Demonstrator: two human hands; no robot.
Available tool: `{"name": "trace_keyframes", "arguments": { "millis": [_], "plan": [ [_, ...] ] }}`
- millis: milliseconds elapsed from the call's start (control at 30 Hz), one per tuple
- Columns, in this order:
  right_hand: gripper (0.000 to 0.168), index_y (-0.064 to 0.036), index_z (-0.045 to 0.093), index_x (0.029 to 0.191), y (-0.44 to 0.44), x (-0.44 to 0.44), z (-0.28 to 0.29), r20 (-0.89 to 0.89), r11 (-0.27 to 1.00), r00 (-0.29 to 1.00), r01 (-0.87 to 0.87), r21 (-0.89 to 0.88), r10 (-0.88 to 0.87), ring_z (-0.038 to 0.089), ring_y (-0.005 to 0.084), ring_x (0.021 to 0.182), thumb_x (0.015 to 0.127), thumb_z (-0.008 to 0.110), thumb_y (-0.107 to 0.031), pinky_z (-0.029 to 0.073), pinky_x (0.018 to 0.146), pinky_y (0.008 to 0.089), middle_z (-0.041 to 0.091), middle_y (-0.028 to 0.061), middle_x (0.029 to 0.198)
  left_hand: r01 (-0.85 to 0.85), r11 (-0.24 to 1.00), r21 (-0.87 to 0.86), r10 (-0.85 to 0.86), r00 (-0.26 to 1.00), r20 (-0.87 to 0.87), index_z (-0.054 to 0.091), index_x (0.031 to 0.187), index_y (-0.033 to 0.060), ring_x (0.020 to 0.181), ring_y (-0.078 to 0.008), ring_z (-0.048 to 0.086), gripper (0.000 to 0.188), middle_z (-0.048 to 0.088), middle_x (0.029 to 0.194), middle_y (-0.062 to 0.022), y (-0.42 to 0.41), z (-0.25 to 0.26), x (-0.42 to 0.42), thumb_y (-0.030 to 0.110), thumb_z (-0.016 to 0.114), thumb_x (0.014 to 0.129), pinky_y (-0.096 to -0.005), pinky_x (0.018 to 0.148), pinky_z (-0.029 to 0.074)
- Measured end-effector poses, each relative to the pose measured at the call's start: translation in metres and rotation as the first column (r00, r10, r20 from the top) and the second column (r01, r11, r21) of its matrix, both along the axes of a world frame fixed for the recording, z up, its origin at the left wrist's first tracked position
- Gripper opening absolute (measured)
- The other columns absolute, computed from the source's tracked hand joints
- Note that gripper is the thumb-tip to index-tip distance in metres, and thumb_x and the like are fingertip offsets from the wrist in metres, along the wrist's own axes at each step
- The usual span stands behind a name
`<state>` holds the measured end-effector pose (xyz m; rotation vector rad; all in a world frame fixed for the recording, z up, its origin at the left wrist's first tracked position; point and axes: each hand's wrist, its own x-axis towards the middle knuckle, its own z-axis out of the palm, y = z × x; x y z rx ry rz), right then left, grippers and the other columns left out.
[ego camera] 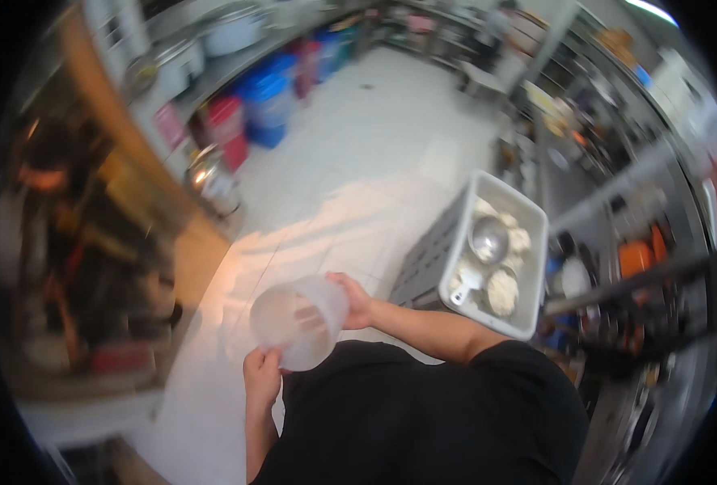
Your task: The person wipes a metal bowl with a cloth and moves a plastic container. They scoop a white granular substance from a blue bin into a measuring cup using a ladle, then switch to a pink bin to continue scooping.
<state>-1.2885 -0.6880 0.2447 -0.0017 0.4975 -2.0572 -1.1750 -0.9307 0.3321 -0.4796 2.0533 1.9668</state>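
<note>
In front of my body, both hands grip a translucent white plastic tub (300,324), tilted so that its round opening shows. My left hand (262,373) pinches the near-left rim. My right hand (355,303) is wrapped around the far-right side, and some of its fingers show through the wall. No contents can be made out inside. To the right, beyond my right forearm, stands a pale grey plastic bin (543,260). It holds a metal bowl (489,239), a white plastic scoop (467,285) and several whitish lumps of food (504,293), too blurred to name.
Metal shelving (631,267) with kitchenware lines the right side. Blue (267,103) and red (228,130) lidded bins stand under the counter at far left. A wooden frame (140,163) borders a dim area with a person (46,176). The tiled floor (382,139) stretches ahead.
</note>
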Motion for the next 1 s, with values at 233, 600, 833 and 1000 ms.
{"name": "trace_keyframes", "arguments": {
  "millis": [233,600,833,1000],
  "plan": [
    [0.061,-0.006,0.05,0.142,0.039,-0.035,0.009,-0.221,0.466,0.944,0.314,0.827,-0.243,0.061,0.0307,0.114,0.1,0.045,-0.05,0.055,0.087,0.0451,0.059,0.0183,0.13,0.188,0.98,0.058,-0.193,0.977,0.096,0.064,0.105,-0.0108,0.078,-0.0279,0.072,0.033,0.071,0.097,-0.0185,-0.026,-0.02,-0.126,0.015,0.051,0.089,-0.034,0.055,0.059],
    [0.038,-0.004,0.059,0.13,0.281,0.023,0.107,-0.864,-0.583,0.227,0.658,0.476,-0.449,0.068,0.017,0.093,0.096,0.063,-0.018,0.056,0.071,0.0327,0.069,0.0101,0.113,0.506,0.851,-0.136,-0.469,0.851,0.235,0.062,0.098,-0.0096,0.063,-0.0254,0.068,0.029,0.064,0.078,-0.0166,0.06,-0.114,-0.281,0.017,0.052,0.091,-0.0326,0.05,0.055],
    [0.036,0.0,0.061,0.121,0.402,0.076,0.198,-0.996,-0.997,-0.016,0.012,-0.082,0.082,0.068,0.0238,0.098,0.087,0.067,-0.012,0.054,0.087,0.0364,0.068,0.014,0.113,0.632,0.755,-0.172,-0.57,0.764,0.304,0.062,0.093,-0.0109,0.062,-0.0251,0.068,0.03,0.064,0.077,-0.0174,0.159,-0.111,-0.334,0.017,0.053,0.091,-0.0323,0.048,0.055],
    [0.056,0.003,0.053,0.131,0.466,0.102,0.212,-0.89,-0.913,0.4,-0.238,-0.33,0.218,0.054,0.04,0.12,0.081,0.069,-0.017,0.044,0.102,0.0478,0.054,0.0256,0.131,0.693,0.697,-0.187,-0.647,0.719,0.254,0.062,0.09,-0.0097,0.065,-0.0255,0.068,0.029,0.064,0.075,-0.0166,0.217,-0.112,-0.376,0.018,0.053,0.091,-0.0327,0.052,0.056]
  ]
}}
